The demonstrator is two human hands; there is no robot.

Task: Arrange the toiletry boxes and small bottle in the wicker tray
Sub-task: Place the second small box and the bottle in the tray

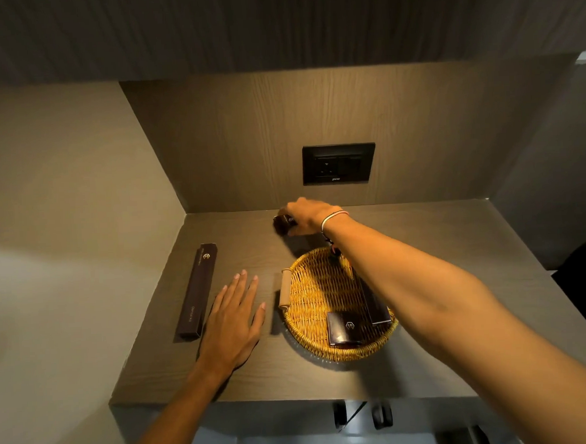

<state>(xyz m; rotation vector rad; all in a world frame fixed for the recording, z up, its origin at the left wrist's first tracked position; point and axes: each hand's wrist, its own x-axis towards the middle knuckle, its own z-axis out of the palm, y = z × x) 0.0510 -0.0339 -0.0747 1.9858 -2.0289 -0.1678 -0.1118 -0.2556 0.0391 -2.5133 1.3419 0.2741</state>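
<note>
A round wicker tray [308, 298] sits on the dark wooden counter. Inside it lie a small dark box [344, 327] with a gold logo and a second dark box [376, 307], partly hidden under my right forearm. A long dark box [197, 290] lies on the counter left of the tray. My right hand [306, 216] reaches past the tray to the back of the counter, its fingers closed around a small dark bottle [282, 224]. My left hand [234, 320] rests flat on the counter between the long box and the tray, fingers spread, holding nothing.
A black wall socket plate [338, 163] sits on the wood back panel above the counter. The counter [454, 265] ends at walls on the left, back and right. Below the front edge hang dark hooks or handles [380, 416].
</note>
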